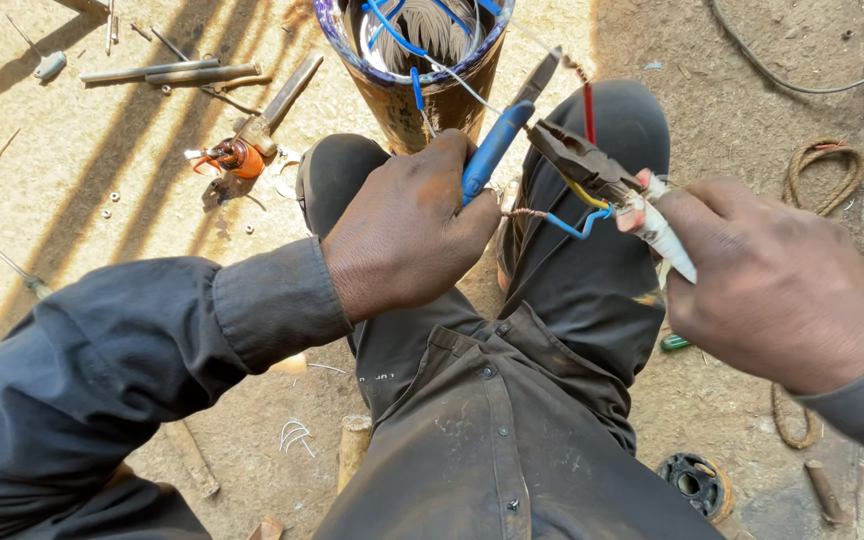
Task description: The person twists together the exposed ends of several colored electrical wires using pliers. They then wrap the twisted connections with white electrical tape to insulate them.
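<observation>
My left hand is closed around a blue-handled tool whose flat metal blade points up and to the right. My right hand grips the white-wrapped handles of dark pliers. The jaws point left toward the blue tool and sit at a bundle of thin wires. A blue wire with a twisted bare copper end, a yellow wire and a red wire run between my hands. Both hands hover over my dark-trousered knees.
An open metal cylinder with wire windings and blue leads inside stands on the dirt ahead of my knees. At the upper left lie metal rods, a long tool and an orange part. At right are a rope and a black round part.
</observation>
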